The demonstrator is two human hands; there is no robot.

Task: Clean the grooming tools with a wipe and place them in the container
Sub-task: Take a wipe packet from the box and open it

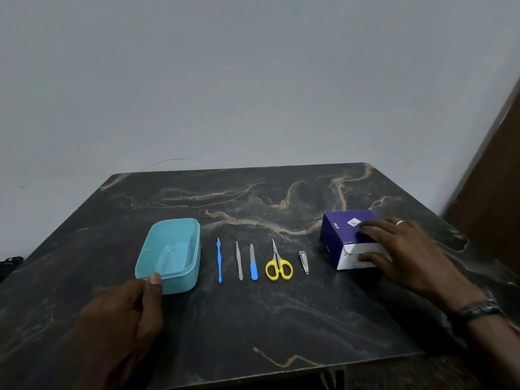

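On the counter point(253, 319), the right hand point(405, 254) grips the purple box point(344, 235); the left hand point(123, 313) pinches the teal container point(180, 282). Right of the container lie cuticle pusher point(219, 260), tweezers point(239, 260), nail file point(253, 263), scissors point(278, 266), clipper point(304, 262).

container point(169, 254) x1 | cuticle pusher point(219, 260) x1 | tweezers point(239, 260) x1 | nail file point(253, 262) x1 | scissors point(278, 264) x1 | nail clipper point(303, 262) x1 | box point(348, 237) x1 | hands x2: left hand point(123, 316), right hand point(405, 249)
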